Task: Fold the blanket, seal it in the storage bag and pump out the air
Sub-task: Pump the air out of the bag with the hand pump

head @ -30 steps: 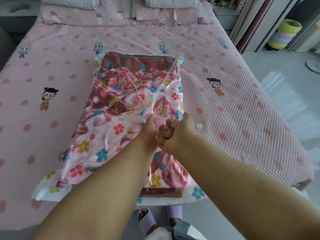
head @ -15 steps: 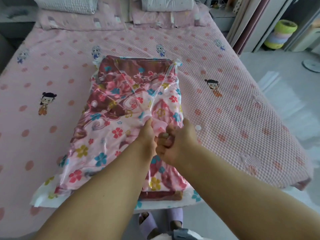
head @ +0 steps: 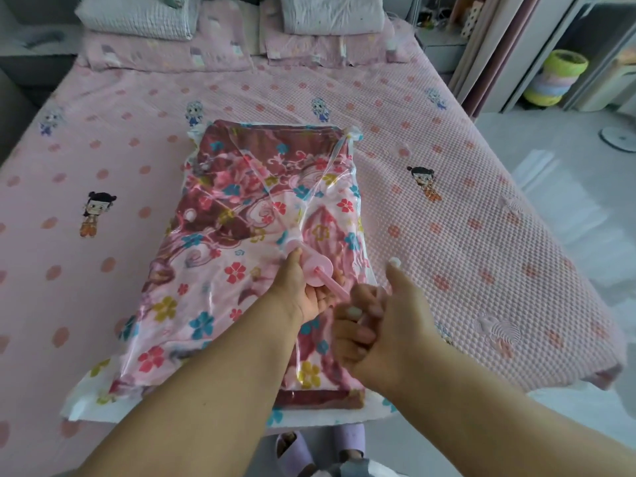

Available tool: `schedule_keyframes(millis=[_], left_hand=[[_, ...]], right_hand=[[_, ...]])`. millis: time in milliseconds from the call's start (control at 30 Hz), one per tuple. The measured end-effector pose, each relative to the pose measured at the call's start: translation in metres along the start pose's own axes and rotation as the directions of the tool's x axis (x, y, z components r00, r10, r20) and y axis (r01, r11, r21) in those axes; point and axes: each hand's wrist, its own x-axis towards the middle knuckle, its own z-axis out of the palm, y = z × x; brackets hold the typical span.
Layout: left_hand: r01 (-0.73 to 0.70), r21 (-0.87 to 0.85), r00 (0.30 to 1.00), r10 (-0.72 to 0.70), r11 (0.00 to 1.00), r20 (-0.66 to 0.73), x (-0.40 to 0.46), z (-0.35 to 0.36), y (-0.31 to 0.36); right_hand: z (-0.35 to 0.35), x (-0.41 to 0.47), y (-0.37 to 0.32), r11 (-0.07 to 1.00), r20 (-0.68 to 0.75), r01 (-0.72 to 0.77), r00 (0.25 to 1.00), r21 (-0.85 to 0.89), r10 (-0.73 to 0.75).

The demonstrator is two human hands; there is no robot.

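Pumping air from the storage bag (head: pixel 220 342), which lies lengthwise on the bed (head: pixel 481 235) with the folded blanket (head: pixel 241 215) sealed inside. Left hand (head: pixel 306 294) grips the pink hand pump (head: pixel 311 266) barrel, holding it down on the bag's upper face; the valve beneath is hidden. Right hand (head: pixel 375 321) has its fingers curled round the plunger handle, rod (head: pixel 332 285) drawn out toward the body.

Doing it well, as I judge it: keep the barrel square and firmly seated on the valve, pull and push along the rod's own line, use full strokes, and press loose pockets toward the valve.

Bag: clear, glossy film, creased into ridges, white floral border at the near edge. Blanket: soft plush, maroon and pink floral print. Bedspread: pink, waffle-textured. Pump: smooth rigid plastic, round flanged cap.
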Motion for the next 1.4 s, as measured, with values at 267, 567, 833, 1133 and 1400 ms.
schedule_keyframes(millis=[267,567,833,1133,1400], left_hand=[[-0.042,0.058,0.998,0.039,0.997,0.048,0.003,0.0,0.003],[-0.039,0.08,0.999,0.038,0.996,0.005,-0.002,0.003,0.001],[-0.034,0.032,0.999,0.035,0.999,-0.025,-0.007,-0.001,-0.001],[-0.081,0.078,0.997,0.082,0.994,-0.002,-0.007,0.003,0.002],[-0.076,0.087,0.997,0.075,0.993,0.012,-0.008,0.008,0.003]], right_hand=[[0.022,0.045,-0.008,0.984,0.015,0.17,0.985,-0.063,-0.169],[0.023,0.038,-0.012,0.999,-0.044,0.048,0.998,0.004,-0.048],[-0.003,-0.001,0.002,1.0,-0.019,0.008,1.0,-0.001,-0.008],[0.012,0.021,-0.005,0.998,0.049,0.059,0.997,-0.004,-0.058],[0.031,0.046,-0.017,0.998,-0.065,0.065,0.996,0.01,-0.064]])
